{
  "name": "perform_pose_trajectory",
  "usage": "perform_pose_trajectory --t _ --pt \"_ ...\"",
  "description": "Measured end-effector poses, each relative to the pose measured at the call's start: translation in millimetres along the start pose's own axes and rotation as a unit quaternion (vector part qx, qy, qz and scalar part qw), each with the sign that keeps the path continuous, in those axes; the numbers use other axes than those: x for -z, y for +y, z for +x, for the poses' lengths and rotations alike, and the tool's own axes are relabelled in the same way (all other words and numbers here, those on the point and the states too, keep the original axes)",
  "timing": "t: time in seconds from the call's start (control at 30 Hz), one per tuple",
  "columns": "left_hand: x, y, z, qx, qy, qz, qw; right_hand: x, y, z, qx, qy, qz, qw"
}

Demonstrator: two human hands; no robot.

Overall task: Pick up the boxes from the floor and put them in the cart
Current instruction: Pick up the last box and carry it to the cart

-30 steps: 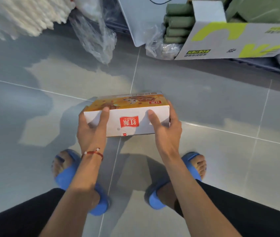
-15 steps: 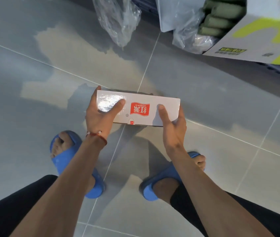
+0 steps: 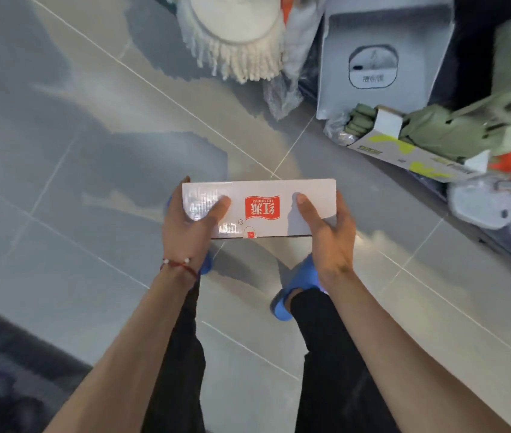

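The box point(image 3: 258, 208) was up off the floor point(image 3: 91, 170) now, higher than a moment before. My left hand point(image 3: 190, 226) and right hand point(image 3: 329, 232) gripped its ends, ready for the cart.

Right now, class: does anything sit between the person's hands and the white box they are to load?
Nothing visible does. The left hand and right hand already grip the white box directly, thumbs on its near face, one hand at each end. The cart itself cannot be identified in this view.
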State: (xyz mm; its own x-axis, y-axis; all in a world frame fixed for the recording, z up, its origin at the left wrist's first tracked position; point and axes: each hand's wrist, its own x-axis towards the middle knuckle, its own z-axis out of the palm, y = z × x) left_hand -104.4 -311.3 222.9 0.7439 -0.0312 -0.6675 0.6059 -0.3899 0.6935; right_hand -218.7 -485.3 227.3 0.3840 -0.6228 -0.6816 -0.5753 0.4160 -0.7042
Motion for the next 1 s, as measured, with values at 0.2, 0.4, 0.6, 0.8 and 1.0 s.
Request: perform_pose_trajectory --t 0.2,0.4,0.6,0.8,1.0 --pt "88 83 -119 -0.012 0.056 -0.02 0.998 -10 -104 -112 0.038 -0.086 -0.047 0.994" --pt "178 145 -155 -0.025 0.093 -0.03 0.995 -65 -184 -197 0.077 -0.106 -0.044 0.99" --pt "280 209 -140 -0.087 0.096 -0.016 0.991 -151 -245 -252 0.096 -0.114 -0.028 0.988" --pt "374 263 -126 -0.102 0.124 -0.014 0.987 -242 -297 -287 0.134 -0.132 -0.039 0.981" --pt "443 306 -89 -0.107 0.173 -0.037 0.978 -339 -348 -293 0.147 -0.171 -0.048 0.973"
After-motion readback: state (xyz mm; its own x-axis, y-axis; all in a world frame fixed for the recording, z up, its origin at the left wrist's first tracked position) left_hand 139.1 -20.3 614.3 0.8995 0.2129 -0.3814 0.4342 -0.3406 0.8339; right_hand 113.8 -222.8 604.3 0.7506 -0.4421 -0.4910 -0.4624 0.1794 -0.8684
